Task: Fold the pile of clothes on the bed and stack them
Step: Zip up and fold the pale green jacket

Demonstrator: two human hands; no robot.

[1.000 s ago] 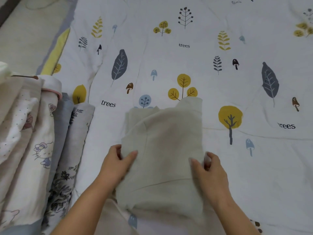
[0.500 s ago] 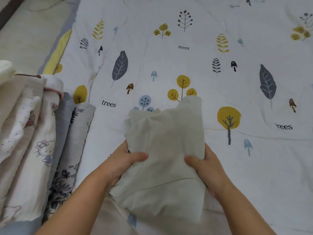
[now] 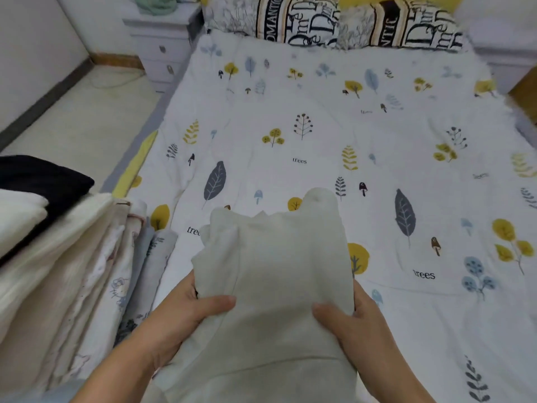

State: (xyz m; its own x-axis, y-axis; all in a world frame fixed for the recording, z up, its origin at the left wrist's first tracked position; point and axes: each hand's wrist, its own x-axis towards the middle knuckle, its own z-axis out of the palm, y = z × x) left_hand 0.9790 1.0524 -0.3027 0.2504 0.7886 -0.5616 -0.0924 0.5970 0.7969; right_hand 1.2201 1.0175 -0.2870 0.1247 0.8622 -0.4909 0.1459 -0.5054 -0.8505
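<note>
Garment: a pale grey-green folded piece of clothing (image 3: 279,274) is held up in front of the person, above the near part of the bed; its far end rises in soft uneven peaks, its near end runs down out of view between the forearms.
Left hand: the left hand (image 3: 180,318) grips the garment's left edge; the thumb (image 3: 216,303) lies flat across the top face, pointing toward the middle, and the other fingers are curled out of sight beneath the cloth.
Right hand: the right hand (image 3: 351,324) grips the right edge the same way; its thumb (image 3: 327,312) presses on the top face and the remaining fingers are tucked under and behind the fabric.
Cloth between thumbs: a bare stretch of the garment spans the gap between the two thumbs, which are apart and do not touch.
Stack: a stack of folded clothes (image 3: 72,271) sits at the left, just beside the left forearm; cream and printed pieces lie in layers, with a black piece (image 3: 43,178) on top at the far side.
Bed: the bed cover (image 3: 406,315) is white, printed with leaves, trees and mushrooms.
Pillows: two lettered black-and-white pillows (image 3: 334,21) lie at the head of the bed.
Nightstand: a pale nightstand (image 3: 159,45) stands to the left of the pillows.
</note>
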